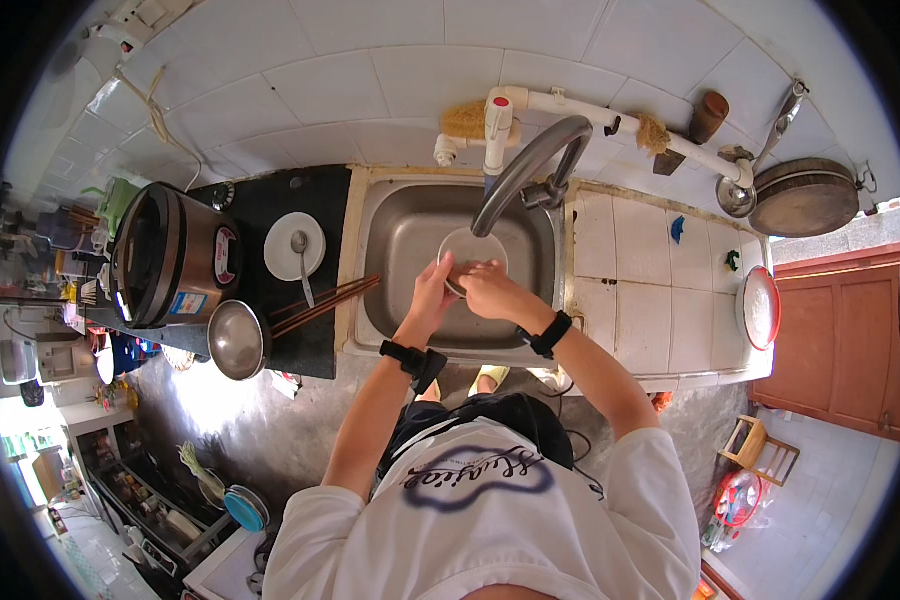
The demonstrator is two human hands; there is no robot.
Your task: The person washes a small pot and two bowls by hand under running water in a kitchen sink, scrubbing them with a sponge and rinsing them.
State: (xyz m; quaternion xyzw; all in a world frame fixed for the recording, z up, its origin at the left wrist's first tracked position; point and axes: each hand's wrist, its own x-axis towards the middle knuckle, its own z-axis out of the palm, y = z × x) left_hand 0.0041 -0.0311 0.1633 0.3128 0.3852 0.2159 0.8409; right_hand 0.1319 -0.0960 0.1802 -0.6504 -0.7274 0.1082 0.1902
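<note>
Over the stainless steel sink [390,225], my left hand [429,296] holds the rim of a white bowl [474,241], thumb on the near left edge. My right hand [487,289] reaches over the bowl's near rim with curled fingers touching it; whether they hold anything is hidden. The curved metal faucet [529,169] hangs just above the bowl. On the black counter at left, a metal spoon [300,244] rests in a white dish [277,251]. Brown chopsticks [330,304] lie from the counter over the sink's left edge, beside a metal bowl [238,340].
A rice cooker [176,259] stands on the left counter. Right of the sink, a white tiled counter [637,315] bears a red-rimmed basin [759,309] at its far end. A ladle [736,196] and a round wooden board [806,199] hang on the wall.
</note>
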